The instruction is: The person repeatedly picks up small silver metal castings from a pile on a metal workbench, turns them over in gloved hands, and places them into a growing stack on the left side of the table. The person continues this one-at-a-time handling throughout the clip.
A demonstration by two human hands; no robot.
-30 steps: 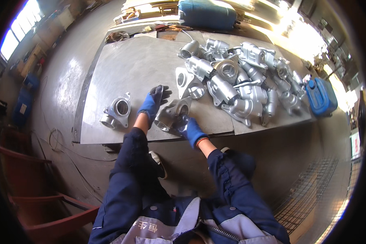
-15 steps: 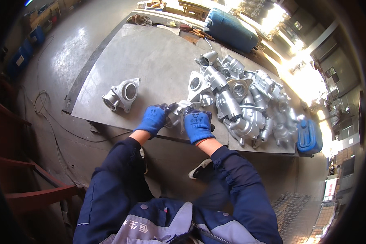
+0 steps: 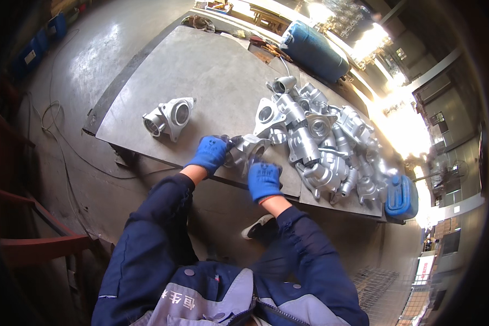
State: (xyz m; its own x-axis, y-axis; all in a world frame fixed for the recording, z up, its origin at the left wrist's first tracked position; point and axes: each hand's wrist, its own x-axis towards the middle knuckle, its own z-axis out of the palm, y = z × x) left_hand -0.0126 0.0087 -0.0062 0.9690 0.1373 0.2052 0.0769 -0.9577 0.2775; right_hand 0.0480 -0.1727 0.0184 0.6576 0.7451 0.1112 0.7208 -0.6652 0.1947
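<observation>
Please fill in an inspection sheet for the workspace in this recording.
Surface: grey metal table.
Parts: near casting between the hands at the front edge; lone casting at left; casting pile at right.
Clutter: crumpled dark bundle at the far left corner.
Hands: both blue-gloved; left hand at the near casting's left, right hand at its lower right; grips unclear.
Cables: loose cable on the floor, left.
Surroundings: blue drum along the far side; blue jug at the right corner.

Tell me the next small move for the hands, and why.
Probably ease the flanged metal casting further onto the metal-topped table: it is close to the near edge, with the gloved left hand and gloved right hand at either side of it, though how firmly they grip is unclear.
</observation>
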